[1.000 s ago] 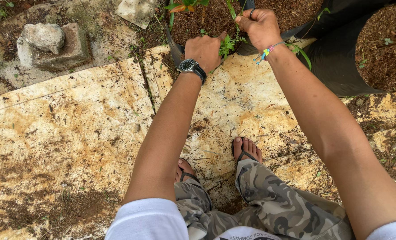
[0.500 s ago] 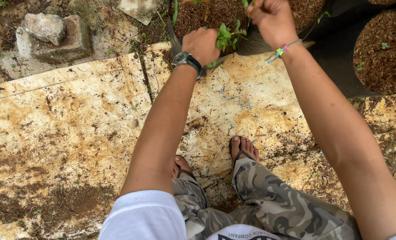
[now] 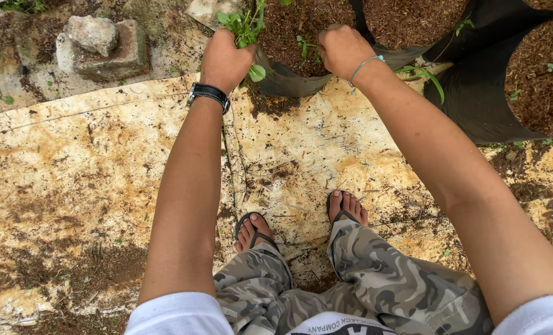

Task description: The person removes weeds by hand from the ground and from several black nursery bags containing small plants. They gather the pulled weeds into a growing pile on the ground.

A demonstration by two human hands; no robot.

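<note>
A black grow bag point(image 3: 281, 79) full of brown soil point(image 3: 292, 22) stands on the ground in front of me, with a small green sprout point(image 3: 302, 43) in it. My left hand point(image 3: 225, 59), a black watch on its wrist, is closed around a clump of leafy green weeds point(image 3: 244, 23) at the bag's left rim. My right hand point(image 3: 341, 49), with a thin bracelet on the wrist, is a fist closed on the bag's right rim.
More black soil-filled bags point(image 3: 475, 87) stand to the right. A stained pale sheet point(image 3: 90, 174) covers the ground under my sandalled feet point(image 3: 345, 208). A stone block point(image 3: 106, 43) lies at the upper left.
Both hands have shifted left and lower in the view. My left hand now grips the leafy clump at the bag's left edge, and my right fist has come down onto the rim.
</note>
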